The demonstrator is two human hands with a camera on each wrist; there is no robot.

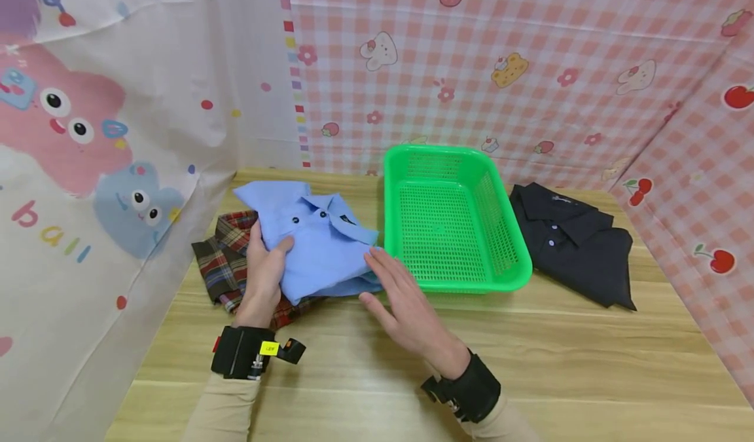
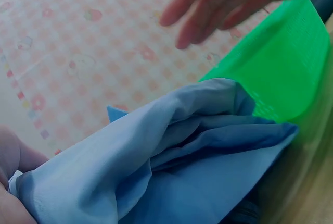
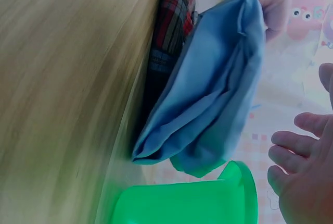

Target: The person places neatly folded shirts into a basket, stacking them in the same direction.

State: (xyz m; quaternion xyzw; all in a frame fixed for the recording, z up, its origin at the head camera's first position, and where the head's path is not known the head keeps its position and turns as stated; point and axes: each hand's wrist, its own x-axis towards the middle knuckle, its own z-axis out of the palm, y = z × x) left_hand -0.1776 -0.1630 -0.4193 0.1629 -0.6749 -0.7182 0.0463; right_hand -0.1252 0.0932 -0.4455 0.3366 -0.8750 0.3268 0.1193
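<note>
A folded light blue shirt [image 1: 324, 249], collar and dark buttons facing up, is held above the table at the left. My left hand [image 1: 265, 265] grips its left edge, thumb on top and the fingers hidden beneath. In the left wrist view the shirt's folded layers [image 2: 171, 151] hang loosely toward the basket. My right hand [image 1: 406, 301] hovers by the shirt's right side with its fingers extended; the right wrist view shows a gap between this hand [image 3: 307, 166] and the cloth. Under the blue shirt lies a folded plaid shirt [image 1: 226, 258], partly covered.
A green plastic basket [image 1: 518, 258] with perforated walls stands at the back centre, just right of the blue shirt. Right of it lies a folded black shirt [image 1: 580, 252] on the wooden table [image 1: 353, 389]. Patterned cloth walls [image 1: 459, 55] enclose the back and sides.
</note>
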